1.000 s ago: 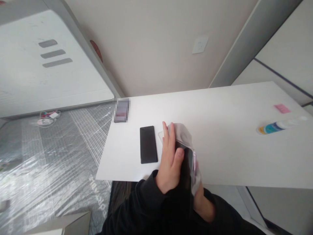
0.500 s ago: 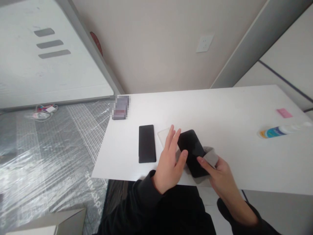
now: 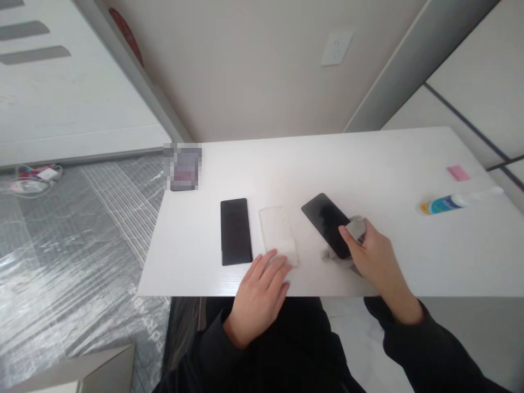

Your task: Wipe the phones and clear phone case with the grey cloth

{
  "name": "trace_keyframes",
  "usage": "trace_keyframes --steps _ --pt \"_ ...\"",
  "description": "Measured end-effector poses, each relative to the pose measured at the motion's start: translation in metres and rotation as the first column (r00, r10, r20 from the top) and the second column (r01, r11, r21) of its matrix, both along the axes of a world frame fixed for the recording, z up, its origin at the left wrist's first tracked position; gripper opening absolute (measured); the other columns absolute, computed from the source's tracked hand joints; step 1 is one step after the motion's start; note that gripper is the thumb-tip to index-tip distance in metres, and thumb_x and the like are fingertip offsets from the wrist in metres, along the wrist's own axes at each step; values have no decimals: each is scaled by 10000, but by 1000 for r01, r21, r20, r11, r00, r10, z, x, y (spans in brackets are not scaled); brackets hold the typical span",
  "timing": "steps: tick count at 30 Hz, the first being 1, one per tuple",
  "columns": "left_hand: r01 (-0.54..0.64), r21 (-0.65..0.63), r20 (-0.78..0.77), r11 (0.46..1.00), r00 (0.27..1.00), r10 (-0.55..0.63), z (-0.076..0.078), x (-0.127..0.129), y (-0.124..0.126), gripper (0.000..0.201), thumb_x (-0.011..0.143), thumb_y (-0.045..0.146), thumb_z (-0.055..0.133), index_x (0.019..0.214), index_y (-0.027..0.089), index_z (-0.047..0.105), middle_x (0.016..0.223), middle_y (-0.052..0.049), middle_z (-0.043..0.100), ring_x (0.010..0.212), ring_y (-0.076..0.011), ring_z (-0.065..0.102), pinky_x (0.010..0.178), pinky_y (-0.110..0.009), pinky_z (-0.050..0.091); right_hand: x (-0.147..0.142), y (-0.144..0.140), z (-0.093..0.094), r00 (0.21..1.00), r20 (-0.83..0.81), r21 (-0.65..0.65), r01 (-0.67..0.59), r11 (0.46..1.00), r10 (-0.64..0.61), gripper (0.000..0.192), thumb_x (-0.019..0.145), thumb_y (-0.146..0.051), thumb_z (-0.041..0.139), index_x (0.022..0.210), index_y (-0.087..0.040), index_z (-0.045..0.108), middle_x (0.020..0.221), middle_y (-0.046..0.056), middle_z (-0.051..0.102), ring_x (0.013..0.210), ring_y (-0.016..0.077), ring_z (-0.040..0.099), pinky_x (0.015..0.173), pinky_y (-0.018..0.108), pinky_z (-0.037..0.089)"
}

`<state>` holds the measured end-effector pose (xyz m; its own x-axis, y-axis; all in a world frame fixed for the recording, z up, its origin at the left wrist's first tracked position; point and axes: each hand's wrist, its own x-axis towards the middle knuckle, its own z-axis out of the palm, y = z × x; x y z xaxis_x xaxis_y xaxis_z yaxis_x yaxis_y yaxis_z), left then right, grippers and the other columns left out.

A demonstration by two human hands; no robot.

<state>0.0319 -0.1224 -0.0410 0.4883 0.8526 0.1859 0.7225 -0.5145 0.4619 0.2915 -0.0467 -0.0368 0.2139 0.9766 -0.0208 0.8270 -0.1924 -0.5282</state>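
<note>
My right hand [image 3: 374,254] is closed on a black smartphone [image 3: 325,221], its thumb over the screen side. A grey cloth [image 3: 357,228] is bunched between that hand and the phone, with part of it hanging below. My left hand [image 3: 262,292] rests at the table's front edge, fingers stretched out. Its fingertips touch the lower end of a clear phone case [image 3: 277,229] lying flat. Left of the case, a second dark smartphone [image 3: 236,232] lies on the white table [image 3: 286,169].
A spray bottle [image 3: 446,204] with a blue and yellow label lies at the right, near a pink paper slip [image 3: 458,173]. A blurred-out object [image 3: 185,168] sits at the table's far left corner. An open cardboard box [image 3: 106,368] stands on the plastic-covered floor.
My left hand has moved away from the held phone, down and left to the clear case. My right hand still holds the phone and cloth. The whole view has shifted somewhat.
</note>
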Motion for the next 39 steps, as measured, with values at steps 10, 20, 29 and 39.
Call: trace_keyframes --steps 10,20,29,39 --pt "-53 110 26 993 998 50 -4 -26 1 280 991 302 619 1250 198 638 1231 -131 726 1304 -345 636 1078 -523 576 22 5 14 934 342 -81 -82 993 105 325 932 -308 381 963 -195 685 763 144 719 669 328 664 620 379 405" --pt "-111 155 46 982 993 105 -5 -35 -6 214 952 346 686 848 203 565 1227 -150 664 1245 -341 648 1034 -497 599 18 -23 71 950 117 318 242 917 -291 536 1007 -586 382 1039 -181 732 861 188 729 925 443 720 764 505 517" --pt "-407 118 122 906 911 394 -7 -27 -33 515 931 285 706 1385 159 496 1482 -248 513 1316 -343 617 1017 -492 605 -65 -39 14 792 250 415 -607 678 556 390 1063 -368 420 1272 -132 649 1170 184 762 1041 322 749 874 469 623" --pt "-364 -27 277 931 892 357 -14 -39 -38 848 914 207 687 1609 177 202 1644 -256 374 1507 -312 445 1130 -483 530 -94 -58 -8 456 319 110 -889 445 831 848 1030 -719 263 1533 -71 474 1551 158 551 1458 348 482 1237 583 277"
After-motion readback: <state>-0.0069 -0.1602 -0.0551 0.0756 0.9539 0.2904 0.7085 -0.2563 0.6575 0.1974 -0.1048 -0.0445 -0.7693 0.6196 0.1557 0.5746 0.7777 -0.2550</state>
